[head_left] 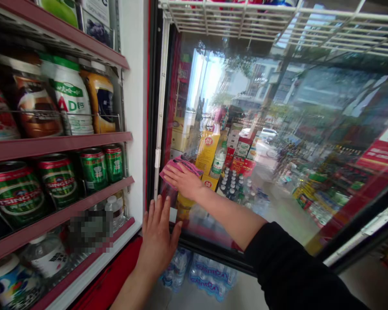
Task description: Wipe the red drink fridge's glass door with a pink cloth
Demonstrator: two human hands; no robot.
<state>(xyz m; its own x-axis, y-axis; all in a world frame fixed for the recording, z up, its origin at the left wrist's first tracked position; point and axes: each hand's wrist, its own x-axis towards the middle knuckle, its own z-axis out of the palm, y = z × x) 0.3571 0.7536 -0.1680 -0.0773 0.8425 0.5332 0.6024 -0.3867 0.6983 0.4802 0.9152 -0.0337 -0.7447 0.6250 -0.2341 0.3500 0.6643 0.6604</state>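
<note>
The left hand (158, 234), at bottom centre, is spread with straight fingers and holds nothing; its tips lie by the left edge of the glass door (294, 129), whether touching I cannot tell. Should the door swing towards the cabinet, those fingers could be pinched at the hinge side. Tsingtao beer cans (14, 193) stand on a shelf at left. Near the middle of the frame, the right hand (186, 180) lies flat over a pink cloth (173, 161) against the glass, fingers extended rather than closed round it, so the cloth might slip under uneven pressure. A hard push could also jolt the white wire rack (271, 26) across the top. Farther down, shrink-wrapped bottle packs (213, 275) sit on the floor beyond the door's lower edge.
</note>
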